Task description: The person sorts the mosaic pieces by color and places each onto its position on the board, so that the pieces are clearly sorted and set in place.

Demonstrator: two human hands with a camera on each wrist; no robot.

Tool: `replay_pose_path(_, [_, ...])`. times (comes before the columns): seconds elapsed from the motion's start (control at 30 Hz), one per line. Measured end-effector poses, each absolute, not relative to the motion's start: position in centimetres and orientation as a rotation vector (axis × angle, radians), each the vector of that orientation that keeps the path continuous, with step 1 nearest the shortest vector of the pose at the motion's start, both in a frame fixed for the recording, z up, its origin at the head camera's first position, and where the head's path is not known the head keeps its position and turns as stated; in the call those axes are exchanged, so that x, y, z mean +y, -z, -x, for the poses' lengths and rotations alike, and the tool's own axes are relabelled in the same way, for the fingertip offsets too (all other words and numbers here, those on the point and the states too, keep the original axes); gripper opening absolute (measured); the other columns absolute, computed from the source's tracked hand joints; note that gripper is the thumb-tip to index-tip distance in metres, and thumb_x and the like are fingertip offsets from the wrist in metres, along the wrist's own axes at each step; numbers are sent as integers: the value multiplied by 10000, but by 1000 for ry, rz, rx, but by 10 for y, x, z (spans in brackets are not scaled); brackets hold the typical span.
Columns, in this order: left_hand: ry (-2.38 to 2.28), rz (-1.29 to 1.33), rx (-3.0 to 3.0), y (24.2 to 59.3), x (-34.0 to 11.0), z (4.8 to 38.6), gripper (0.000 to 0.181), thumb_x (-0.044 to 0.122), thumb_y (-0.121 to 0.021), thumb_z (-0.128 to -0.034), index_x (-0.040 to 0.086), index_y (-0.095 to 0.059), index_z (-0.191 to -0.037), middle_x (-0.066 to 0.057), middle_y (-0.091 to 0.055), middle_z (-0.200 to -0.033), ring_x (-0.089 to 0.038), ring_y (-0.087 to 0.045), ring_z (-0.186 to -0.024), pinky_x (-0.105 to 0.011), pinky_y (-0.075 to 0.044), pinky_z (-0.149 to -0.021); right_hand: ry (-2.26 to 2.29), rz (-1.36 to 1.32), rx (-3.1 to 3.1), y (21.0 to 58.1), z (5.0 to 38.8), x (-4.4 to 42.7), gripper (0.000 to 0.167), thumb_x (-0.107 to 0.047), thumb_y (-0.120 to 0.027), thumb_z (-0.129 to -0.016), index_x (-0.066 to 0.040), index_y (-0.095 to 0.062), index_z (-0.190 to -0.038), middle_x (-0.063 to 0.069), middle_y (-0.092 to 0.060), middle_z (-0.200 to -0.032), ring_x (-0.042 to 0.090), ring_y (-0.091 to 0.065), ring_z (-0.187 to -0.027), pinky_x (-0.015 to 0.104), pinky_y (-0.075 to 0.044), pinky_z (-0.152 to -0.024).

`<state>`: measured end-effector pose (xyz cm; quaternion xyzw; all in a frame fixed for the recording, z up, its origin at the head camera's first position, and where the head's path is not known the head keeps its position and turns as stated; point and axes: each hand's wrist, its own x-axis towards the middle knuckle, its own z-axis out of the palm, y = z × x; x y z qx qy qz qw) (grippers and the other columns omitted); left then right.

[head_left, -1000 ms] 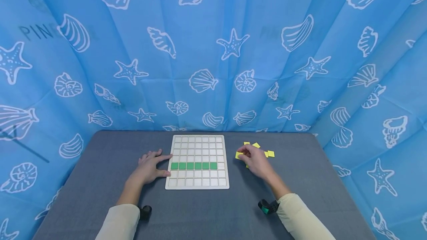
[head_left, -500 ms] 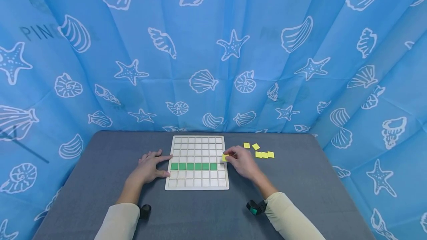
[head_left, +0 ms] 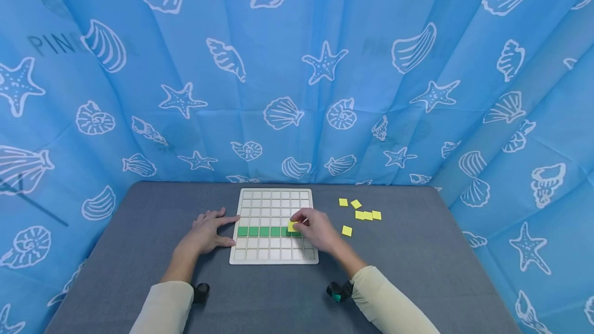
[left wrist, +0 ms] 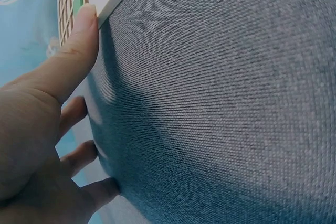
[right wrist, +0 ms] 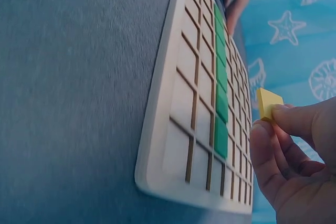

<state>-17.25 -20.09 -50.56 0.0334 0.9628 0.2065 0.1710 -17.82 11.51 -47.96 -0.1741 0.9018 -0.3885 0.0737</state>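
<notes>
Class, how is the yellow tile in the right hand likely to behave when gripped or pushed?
The yellow tile is probably stiff: pinched by the right hand, it shows no bend. Small and thin, it is likely light. Its flat, square shape suggests it would slide rather than roll if pushed on the grey tabletop.

Table (head_left: 269,298): grey with a woven-looking surface, filling the lower middle of the head view, widening toward the bottom of the frame, its far corners rounded.
White board (head_left: 265,221): flat on the table just below the frame's centre, divided into square cells, its top rim near the table's far edge.
Upper yellow tiles (head_left: 356,204): two, right of the board, apart; the left one sits fairly straight, the right one askew.
Row of yellow tiles (head_left: 368,215): three side by side, lower and farther right, touching or nearly so.
Lone yellow tile (head_left: 347,231): below that row's left end, apart from the others.
</notes>
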Motion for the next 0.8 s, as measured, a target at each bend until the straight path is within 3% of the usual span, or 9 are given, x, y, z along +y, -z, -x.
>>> replay_pose_path(0.53, [-579,-92,2714,505,-202,175,767,393,-812,-831,317,-493,-1525,-187,-258,-1687,-548,-128,-1536,-738,-173,-1188,1186,629,2599,483,178,70,105,-82,-684,-964,-78,-746,-1048,45,-704,-984,123,-657,-887,254,-539,-775])
replay_pose_path(0.8, [-572,-87,2703,503,-202,174,755,407,-803,-844,317,-492,-1525,-190,-262,-1685,-548,-132,-1537,-741,-170,-1190,1174,606,2572,489,175,53,107,-102,-684,-967,-93,-751,-1050,11,-678,-952,71,-594,-838,234,-506,-739])
